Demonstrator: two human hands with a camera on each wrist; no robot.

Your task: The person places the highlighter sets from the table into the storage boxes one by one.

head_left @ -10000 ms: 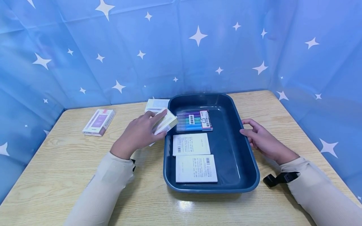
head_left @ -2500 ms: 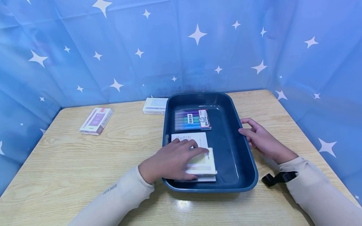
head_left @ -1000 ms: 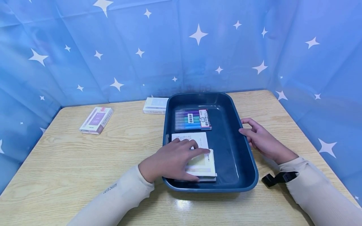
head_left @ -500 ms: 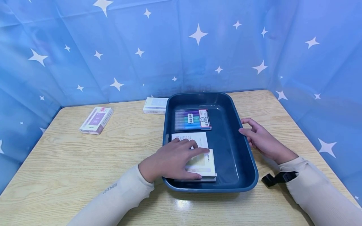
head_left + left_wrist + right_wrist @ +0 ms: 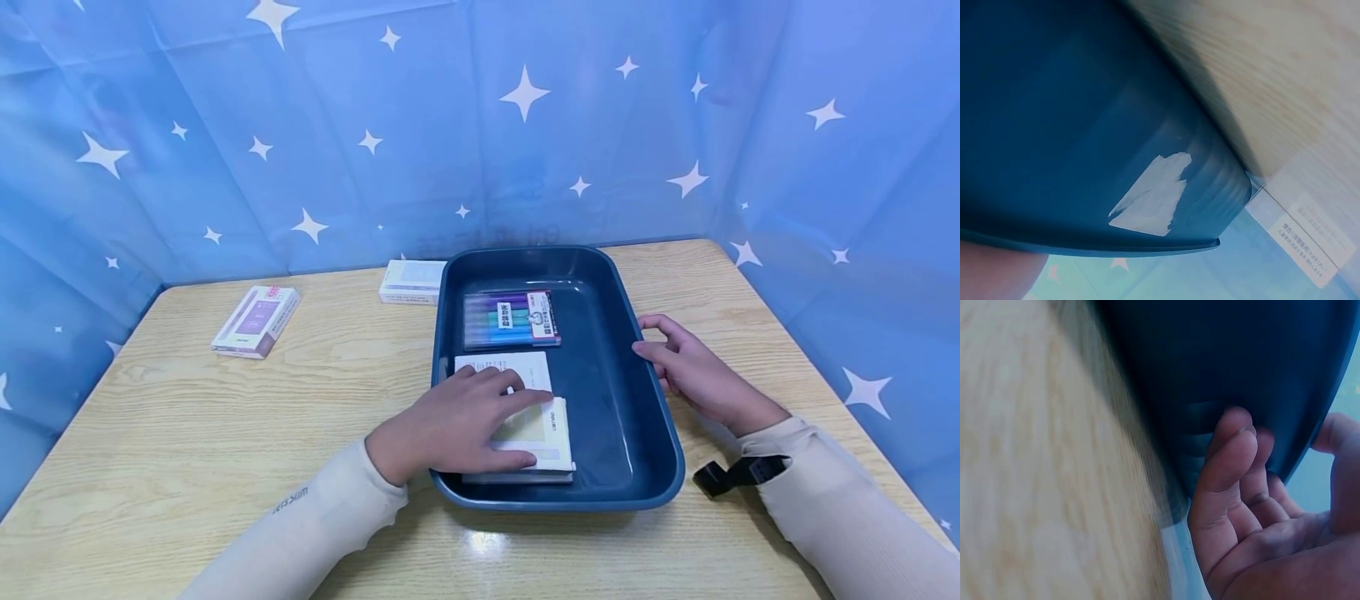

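In the head view, my left hand (image 5: 457, 425) lies over a small white cardboard box (image 5: 557, 442) in the near left part of a dark blue plastic tray (image 5: 555, 502). Its index finger reaches the box's far right corner and its thumb lies across the top near the front. The other fingertips are hidden. That box sits on another flat white box (image 5: 517, 477), and a third white box (image 5: 517, 364) lies just behind. My right hand (image 5: 693, 371) holds the tray's right side, thumb at the rim; in the right wrist view its curled fingers (image 5: 1229, 459) are against the outer wall.
A clear pack of coloured pens (image 5: 510, 321) lies farther back in the tray. On the wooden table (image 5: 322, 367), one white box (image 5: 411, 281) stands against the tray's far left side, and a white-and-purple box (image 5: 256, 322) lies at left. A starry blue curtain (image 5: 450, 125) hangs behind.
Ten seconds ago my left hand held a white box above the tray's left rim; by 2.5 s ago it was on the near stack. Since then the thumb has shifted slightly. The right hand stays put.
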